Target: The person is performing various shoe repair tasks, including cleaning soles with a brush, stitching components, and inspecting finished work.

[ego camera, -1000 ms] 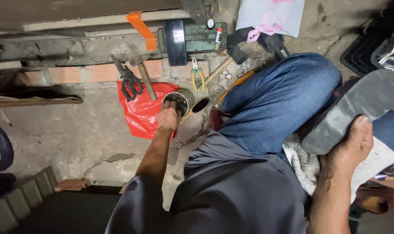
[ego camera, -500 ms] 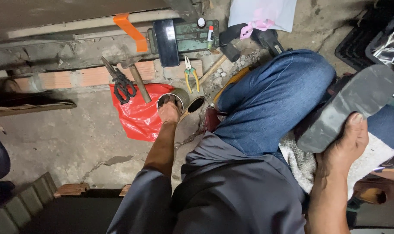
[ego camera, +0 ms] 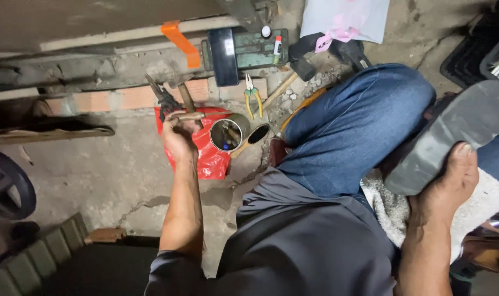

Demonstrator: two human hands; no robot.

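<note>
left hand (ego camera: 178,137) has lifted out of the tin (ego camera: 227,134), now gripping a brush (ego camera: 188,116); right hand (ego camera: 444,183) still clamps the shoe (ego camera: 452,137).

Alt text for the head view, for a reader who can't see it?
Seen from above, a seated person's left hand holds a thin stick beside an open tin can on a red bag, while the right hand grips a dark shoe sole. Pliers and a hammer lie on the concrete floor.
</note>
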